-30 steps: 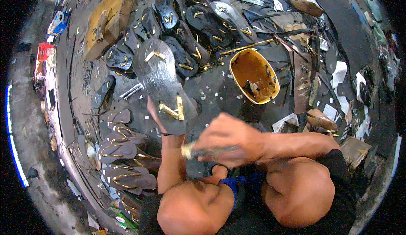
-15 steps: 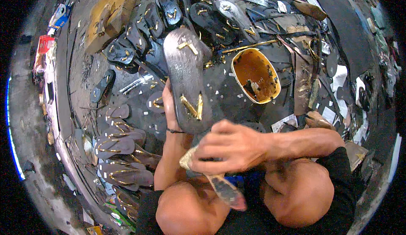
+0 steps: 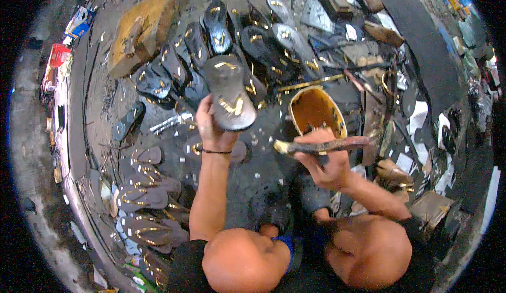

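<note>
At the left edge of the floor (image 3: 105, 98) lie boxes (image 3: 60, 56) and scraps. Just inside them, toward the far left corner, sits a wood block (image 3: 139, 32). Below it, along the near left side, a row of brown soles (image 3: 139, 198) with gold straps lies in a loose stack.

The left hand (image 3: 211, 127) is raised over the middle of the floor, fingers closed around the near end of a grey sole (image 3: 229, 93) that has 2 gold strap pieces on it. The sole is held tilted, its far end pointing away from the person. A dark band circles the left wrist. Behind the sole, a cluster of black sandals (image 3: 253, 40) with gold trim spreads across the far middle of the floor.

Right of the sole stands a yellow bowl (image 3: 316, 114), its inside ochre. Just in front of the bowl, the right hand (image 3: 327, 161) grips a second sole (image 3: 321, 146) seen edge-on, lying crosswise with its pale tip pointing left. The 2 soles are apart, not touching.

Toward the right edge lie a long dark sheet (image 3: 421, 35), white paper bits (image 3: 419, 119) and wood offcuts (image 3: 392, 172).
</note>
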The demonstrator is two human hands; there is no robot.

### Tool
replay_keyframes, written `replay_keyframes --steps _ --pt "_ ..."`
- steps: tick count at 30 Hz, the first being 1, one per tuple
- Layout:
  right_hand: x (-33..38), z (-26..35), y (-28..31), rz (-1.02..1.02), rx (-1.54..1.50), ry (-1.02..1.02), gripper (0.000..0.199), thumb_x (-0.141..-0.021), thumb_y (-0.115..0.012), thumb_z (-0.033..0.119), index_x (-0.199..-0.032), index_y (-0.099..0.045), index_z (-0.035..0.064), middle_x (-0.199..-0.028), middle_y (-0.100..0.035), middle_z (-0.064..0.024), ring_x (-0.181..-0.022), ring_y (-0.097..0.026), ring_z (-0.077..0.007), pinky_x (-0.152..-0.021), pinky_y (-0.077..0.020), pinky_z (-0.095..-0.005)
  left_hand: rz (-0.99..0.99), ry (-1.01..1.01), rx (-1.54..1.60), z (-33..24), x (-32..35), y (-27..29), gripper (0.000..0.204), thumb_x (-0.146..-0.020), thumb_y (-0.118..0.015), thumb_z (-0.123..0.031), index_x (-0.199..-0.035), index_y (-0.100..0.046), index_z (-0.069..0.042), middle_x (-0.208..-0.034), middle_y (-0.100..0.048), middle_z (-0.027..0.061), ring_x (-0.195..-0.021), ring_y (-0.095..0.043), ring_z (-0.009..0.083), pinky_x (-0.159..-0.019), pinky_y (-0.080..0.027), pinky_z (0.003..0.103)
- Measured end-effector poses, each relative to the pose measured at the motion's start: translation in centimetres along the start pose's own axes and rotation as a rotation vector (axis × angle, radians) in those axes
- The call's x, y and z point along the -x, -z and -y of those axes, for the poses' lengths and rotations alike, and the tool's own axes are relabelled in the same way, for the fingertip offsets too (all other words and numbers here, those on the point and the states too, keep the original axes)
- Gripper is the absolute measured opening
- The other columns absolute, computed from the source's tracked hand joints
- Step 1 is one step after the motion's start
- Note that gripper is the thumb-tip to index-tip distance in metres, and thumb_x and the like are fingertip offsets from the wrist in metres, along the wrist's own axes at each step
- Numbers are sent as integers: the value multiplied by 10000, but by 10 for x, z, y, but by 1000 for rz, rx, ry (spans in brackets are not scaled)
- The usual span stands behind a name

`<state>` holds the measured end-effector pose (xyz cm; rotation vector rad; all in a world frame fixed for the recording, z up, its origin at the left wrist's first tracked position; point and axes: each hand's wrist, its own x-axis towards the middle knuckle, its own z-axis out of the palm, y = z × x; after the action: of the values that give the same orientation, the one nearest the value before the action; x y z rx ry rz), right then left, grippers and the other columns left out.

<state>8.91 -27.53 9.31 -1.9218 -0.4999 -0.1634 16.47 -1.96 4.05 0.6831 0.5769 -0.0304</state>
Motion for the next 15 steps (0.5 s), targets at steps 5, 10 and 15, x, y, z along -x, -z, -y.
replay_keyframes --steps 5,10,15 --pt "35 -3 23 42 73 -288 173 -899 -696 88 -1049 -663 7 -955 -700 -129 -866 -675 -241 -797 -515 -364 139 140 -167 14 -118 -58 373 -1060 -391 -288 -1199 -613 -22 -1154 -683 99 -1082 -626 252 -994 -491 422" --pt "53 -9 30 -30 118 -421 231 -913 -696 115 -1108 -650 2 -926 -705 -118 -841 -691 -228 -780 -528 -343 145 31 -57 5 -222 -110 395 -1044 -420 -356 -1186 -614 -43 -1205 -658 114 -1088 -618 269 -968 -489 442" --pt "46 -26 38 -39 351 -359 233 -922 -695 139 -1113 -667 7 -925 -709 -113 -846 -686 -204 -764 -524 -318 98 -528 -552 42 -167 -19 283 -1029 -537 -228 -1208 -556 -10 -1085 -626 53 -991 -608 179 -879 -479 300"
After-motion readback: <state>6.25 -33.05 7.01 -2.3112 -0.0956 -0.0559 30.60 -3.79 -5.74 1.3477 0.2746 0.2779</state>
